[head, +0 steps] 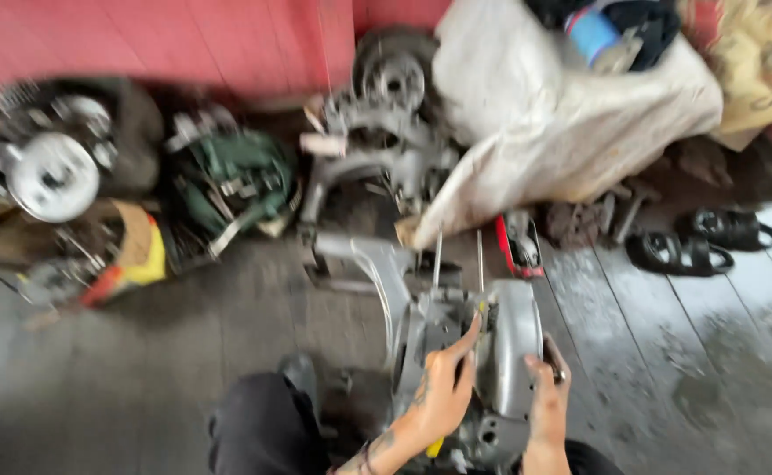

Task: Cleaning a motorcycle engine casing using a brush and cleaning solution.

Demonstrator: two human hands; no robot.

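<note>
Both my hands are gripping a grey engine casing on the wooden floor.

From the head camera, blurred: my left hand [446, 387] is pressing on the near-centre engine casing [491, 361], fingers curled, index finger stretched along its top edge. My right hand [549, 396] is clasping the casing's right rim, fingers wrapped around it. Two thin studs [437, 255] are rising from the casing's far side. Farther off, a white sack [544, 123] is leaning by a red wall [140, 40]; black sandals [698, 242] are lying far right.
</note>
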